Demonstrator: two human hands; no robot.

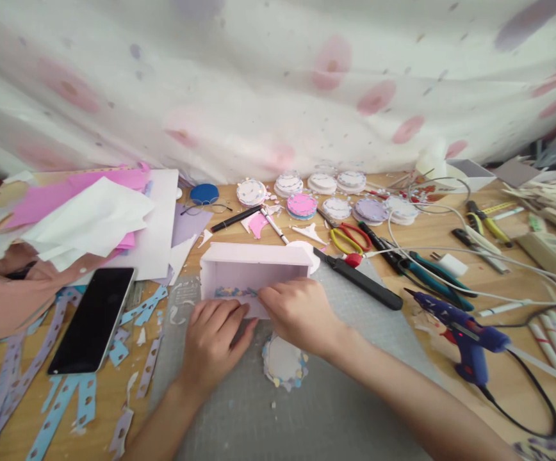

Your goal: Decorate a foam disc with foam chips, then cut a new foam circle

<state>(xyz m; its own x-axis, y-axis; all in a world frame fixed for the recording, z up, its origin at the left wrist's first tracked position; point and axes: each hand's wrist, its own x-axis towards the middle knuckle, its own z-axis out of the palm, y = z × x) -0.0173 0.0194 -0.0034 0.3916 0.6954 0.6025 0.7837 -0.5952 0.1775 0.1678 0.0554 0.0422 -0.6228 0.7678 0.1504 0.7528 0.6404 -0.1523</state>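
A pale pink foam box lies on its side on a grey cutting mat, its opening facing me. My left hand rests flat against the box's near lower edge, fingers stretched out. My right hand has its fingers curled and pinched at a strip of small blue and yellow decorations along the box's inner floor. A round white scalloped foam piece lies on the mat just below my right wrist.
A black phone lies at left among blue and purple punched strips. Another person's hand shows at the far left. Glue gun, black craft knife, scissors, pliers and cables lie right. Round foam discs line the back.
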